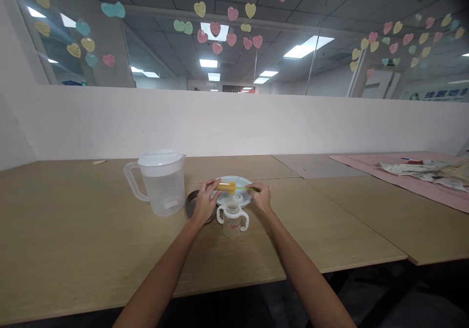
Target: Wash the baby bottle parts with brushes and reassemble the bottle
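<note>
My left hand is closed around a small amber cylinder with a yellow end, held sideways over a plate. My right hand pinches a thin green stick; its far end meets the yellow end, and whether it goes inside I cannot tell. Below and between the hands stands a clear baby bottle with two white handles, its top uncovered. Behind it is the white plate with a small white cap-like piece at its near side. A round metal dish is partly hidden by my left hand.
A clear plastic pitcher with a white lid stands left of the dish. A pink cloth with papers and cloths lies on the far right. The wooden table ends close to me; a white wall rises behind it.
</note>
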### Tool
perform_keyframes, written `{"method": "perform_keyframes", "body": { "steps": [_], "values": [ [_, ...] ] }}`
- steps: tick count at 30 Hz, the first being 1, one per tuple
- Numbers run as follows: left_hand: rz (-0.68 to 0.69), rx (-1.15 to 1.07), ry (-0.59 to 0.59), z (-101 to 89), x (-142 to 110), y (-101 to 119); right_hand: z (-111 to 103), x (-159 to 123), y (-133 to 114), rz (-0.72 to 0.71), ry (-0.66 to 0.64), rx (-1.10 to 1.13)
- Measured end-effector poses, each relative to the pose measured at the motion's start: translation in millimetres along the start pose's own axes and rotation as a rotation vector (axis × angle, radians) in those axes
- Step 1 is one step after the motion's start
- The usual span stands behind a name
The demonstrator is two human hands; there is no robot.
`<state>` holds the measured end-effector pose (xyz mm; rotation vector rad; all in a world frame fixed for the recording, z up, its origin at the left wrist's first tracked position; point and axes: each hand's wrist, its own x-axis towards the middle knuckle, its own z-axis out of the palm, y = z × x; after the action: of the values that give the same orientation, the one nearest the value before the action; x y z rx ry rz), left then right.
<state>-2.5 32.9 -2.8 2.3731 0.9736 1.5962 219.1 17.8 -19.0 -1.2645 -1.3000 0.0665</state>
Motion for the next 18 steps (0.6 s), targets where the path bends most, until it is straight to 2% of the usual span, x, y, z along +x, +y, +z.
{"method": "perform_keyframes", "body": {
  "steps": [4, 10, 13, 16, 18],
  "values": [
    [-0.043, -0.029, 0.003, 1.5, -1.7, -3.3, 2.6, -0.8, 1.3, 0.033, 0.025, 0.021],
    [-0.013, -0.010, 0.014, 2.9, -2.3, 1.1, 4.7, -3.1, 1.0, 0.021, 0.023, 0.042],
    [-0.032, -0.017, 0.103, -0.1, 0.8, -1.4, 8.5, -2.3, 6.1, 0.056, 0.049, 0.090],
    [-0.079, 0.016, 0.245, -7.8, 4.0, -9.5, 8.4, 0.6, 13.4, 0.105, 0.147, 0.074],
    [-0.097, 0.090, 0.280, -14.1, 4.8, -17.3, 6.0, 2.2, 16.9, 0.126, 0.213, 0.037]
  ]
}}
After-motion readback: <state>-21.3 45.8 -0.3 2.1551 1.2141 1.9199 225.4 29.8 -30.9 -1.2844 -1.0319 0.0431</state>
